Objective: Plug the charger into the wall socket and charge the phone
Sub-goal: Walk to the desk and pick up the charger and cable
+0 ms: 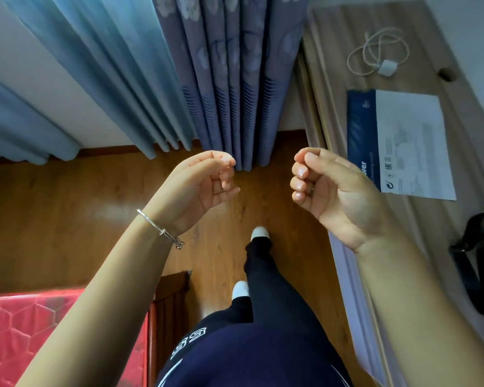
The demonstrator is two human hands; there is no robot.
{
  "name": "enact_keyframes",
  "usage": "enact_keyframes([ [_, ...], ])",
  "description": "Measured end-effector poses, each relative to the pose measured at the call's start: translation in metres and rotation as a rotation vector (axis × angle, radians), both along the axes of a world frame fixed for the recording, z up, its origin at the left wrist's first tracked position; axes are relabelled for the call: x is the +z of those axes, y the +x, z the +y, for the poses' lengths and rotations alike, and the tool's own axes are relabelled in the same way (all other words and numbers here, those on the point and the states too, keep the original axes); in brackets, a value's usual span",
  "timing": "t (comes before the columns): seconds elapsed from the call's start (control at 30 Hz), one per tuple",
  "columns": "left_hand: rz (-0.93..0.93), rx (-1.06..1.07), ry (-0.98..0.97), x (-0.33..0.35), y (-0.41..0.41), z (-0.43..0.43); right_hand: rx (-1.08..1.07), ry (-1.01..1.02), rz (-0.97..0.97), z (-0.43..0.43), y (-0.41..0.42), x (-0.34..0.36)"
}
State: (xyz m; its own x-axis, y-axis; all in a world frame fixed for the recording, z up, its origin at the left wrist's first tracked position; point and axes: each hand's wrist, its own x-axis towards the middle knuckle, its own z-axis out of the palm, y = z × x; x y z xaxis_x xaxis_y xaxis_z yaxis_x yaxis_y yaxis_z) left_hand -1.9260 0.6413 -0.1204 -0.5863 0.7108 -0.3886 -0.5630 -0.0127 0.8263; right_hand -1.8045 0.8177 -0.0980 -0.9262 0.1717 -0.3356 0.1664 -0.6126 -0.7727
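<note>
- The left hand [207, 180] is raised at chest height, fingers loosely curled toward the palm, with nothing in it; a thin bangle [162, 229] sits on that wrist.
- The right hand [327, 185] mirrors it, fingers folded in a slack half-fist, also empty.
- The charger [386, 67], a small white plug block, lies on the wooden counter [419, 20] at the upper right, well apart from both hands.
- Its white cable [375, 48] is gathered in loose loops just behind the block, one end meeting it.
- Nearer along the same counter lies a blue-and-white printed packet [403, 143], and a black bag [481, 247] sits at the right edge.
- Neither a phone nor a wall socket is visible anywhere here; the curtains [229, 79] ahead may hide the wall.
- The person stands on a wooden floor [67, 196], a red bed [39, 331] to the left.
- By my reading the task has not started: the charger is untouched.
- The block looks light, rigid and smooth, so a pinch across its flat sides should hold it securely.
- The cable is limp and will trail and snag; lifting the block alone would likely drag the loops across the counter.
- Better, I judge, to gather the loops with one hand and take the block with the other.
- The connector ends are too small to make out, so which end goes to the phone cannot be told.
</note>
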Motion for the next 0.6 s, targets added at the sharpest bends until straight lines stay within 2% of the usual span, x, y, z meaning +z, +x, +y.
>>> enact_keyframes([
  [0.6,0.01,-0.036,-0.03,0.028,-0.144,0.159,-0.049,-0.015,0.028,0.143,-0.149,0.014],
])
